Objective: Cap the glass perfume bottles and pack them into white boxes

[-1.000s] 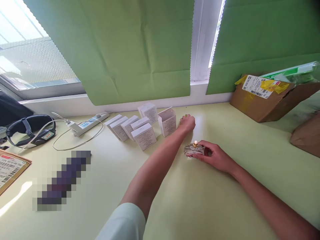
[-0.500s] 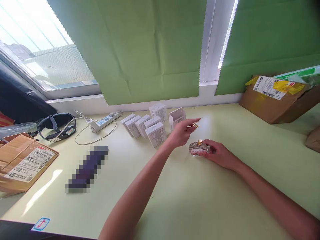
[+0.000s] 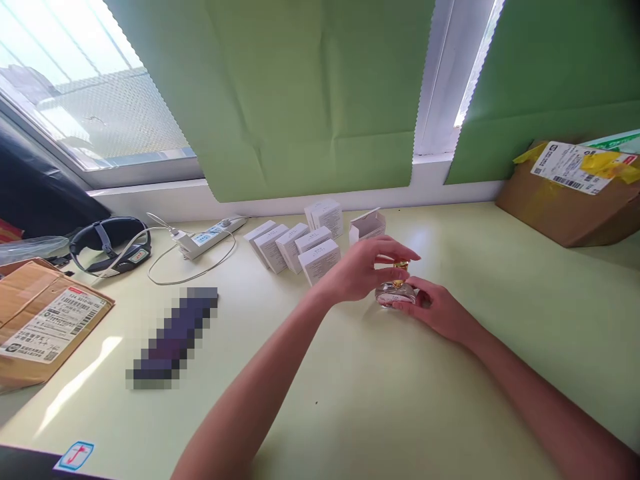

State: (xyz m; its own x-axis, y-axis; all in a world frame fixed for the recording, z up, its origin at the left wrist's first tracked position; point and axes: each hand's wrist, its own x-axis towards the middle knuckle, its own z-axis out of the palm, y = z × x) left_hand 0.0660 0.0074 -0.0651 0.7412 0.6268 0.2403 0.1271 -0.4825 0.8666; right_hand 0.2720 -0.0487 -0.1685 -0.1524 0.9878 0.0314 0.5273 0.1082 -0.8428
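A squat clear glass perfume bottle (image 3: 389, 297) with pinkish liquid stands upright on the table. My right hand (image 3: 434, 305) grips its right side between thumb and fingers. Over the bottle's neck, my left hand (image 3: 373, 267) is closed on a gold cap (image 3: 401, 265), which looks to be at or just above the neck; whether they touch, I cannot tell. An open white carton (image 3: 367, 225) with its flap up stands just behind my left hand, partly hidden by it.
Several white cartons (image 3: 320, 261) stand grouped left of my left hand. Farther left are a power strip (image 3: 213, 237) with a cable, a headset (image 3: 111, 245), a blurred dark item (image 3: 173, 337) and a cardboard box (image 3: 47, 320). Another cardboard box (image 3: 560, 207) sits back right.
My left hand has brought the gold cap down and over to the bottle's neck. My right hand still holds the bottle in place. The view has shifted slightly.
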